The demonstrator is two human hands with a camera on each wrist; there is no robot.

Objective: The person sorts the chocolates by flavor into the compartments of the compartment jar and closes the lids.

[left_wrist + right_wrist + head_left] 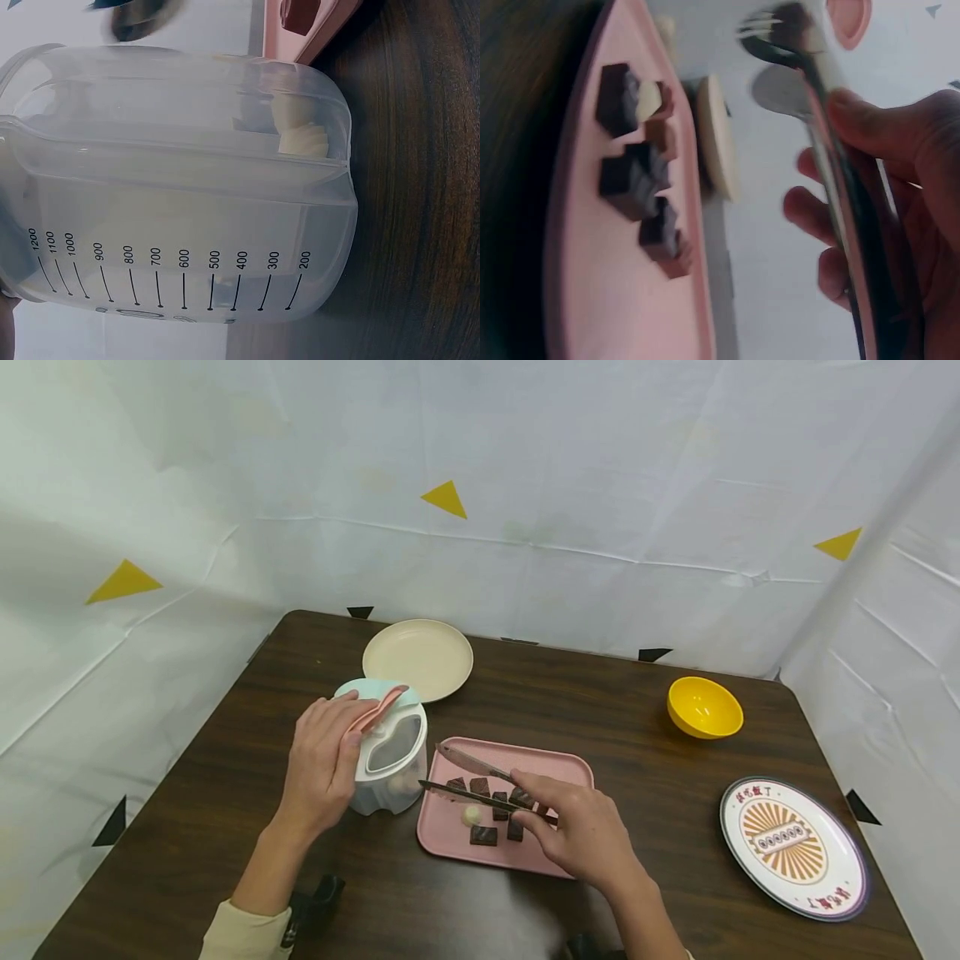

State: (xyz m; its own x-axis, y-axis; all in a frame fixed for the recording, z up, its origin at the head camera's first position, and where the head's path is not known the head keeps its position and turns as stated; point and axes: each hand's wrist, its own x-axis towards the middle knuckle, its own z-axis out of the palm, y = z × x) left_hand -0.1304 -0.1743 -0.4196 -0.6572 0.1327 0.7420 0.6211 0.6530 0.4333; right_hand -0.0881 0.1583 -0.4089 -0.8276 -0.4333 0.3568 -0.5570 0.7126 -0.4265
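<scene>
On the left stands a clear storage container (pixel 390 781) with measuring marks and a mint, pink and white lid. My left hand (pixel 322 760) grips its raised pink lid flap (pixel 378 708). Cream-coloured pieces (pixel 300 131) lie at the container's bottom. Between thumb and fingers, my right hand (pixel 581 831) holds metal tongs (pixel 480 793), their tips apart, just right of the container and above the pink tray (pixel 457 847). A brown patch shows at the fork-shaped tip in the right wrist view; what it is I cannot tell. Several dark chocolate cubes (pixel 483 836) and one cream-coloured piece (pixel 471 815) lie on the tray.
Behind the container lies a beige plate (pixel 420 656). A yellow bowl (pixel 705 708) sits at the back right, and a white patterned plate (pixel 795 847) at the right edge of the dark wooden table (pixel 600 693). White sheeting (pixel 562 460) hangs behind and beside the table.
</scene>
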